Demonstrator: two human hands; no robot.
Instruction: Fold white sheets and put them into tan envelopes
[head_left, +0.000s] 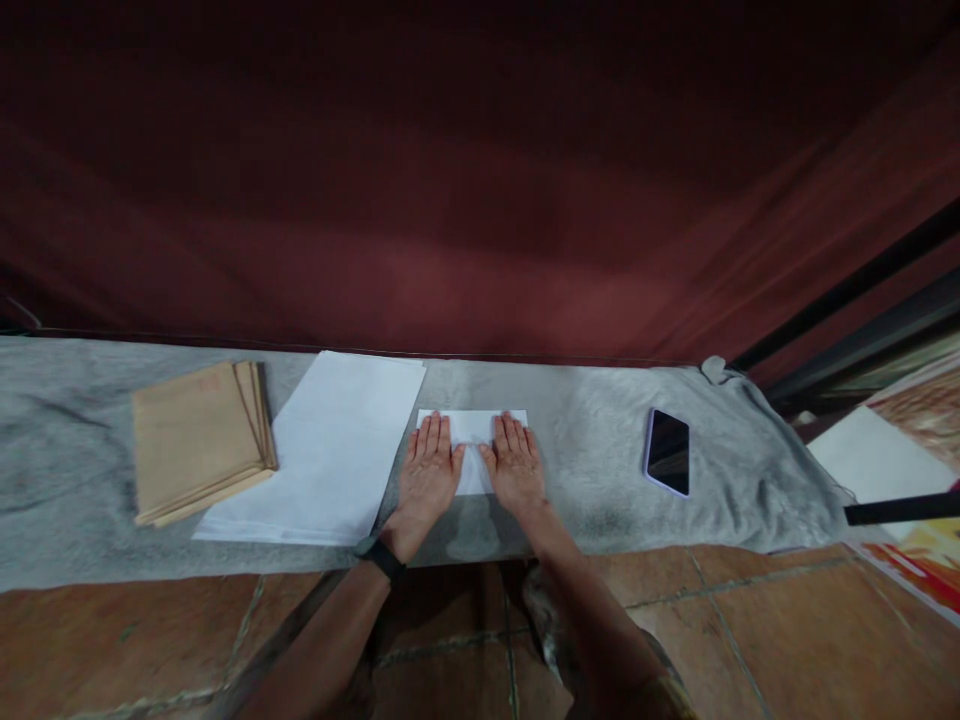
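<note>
A folded sheet of white paper [472, 478] lies on the grey cloth in front of me. My left hand [431, 470] rests flat on its left side, fingers stretched forward to the paper's far edge. On the right side my right hand [516, 468] presses down in the same way, palm down. Both thumbs point inward and come close together over the middle of the paper. Parts of the sheet are hidden under the hands. Left of my left hand is a stack of white paper sheets [330, 450].
Several brown envelopes [199, 435] are stacked at the left, overlapping the white sheets. A phone [667, 452] with a pale purple case lies to the right. The grey cloth [585, 450] covers a narrow surface before a dark red curtain [450, 200]. Black bars [862, 280] stand at the far right.
</note>
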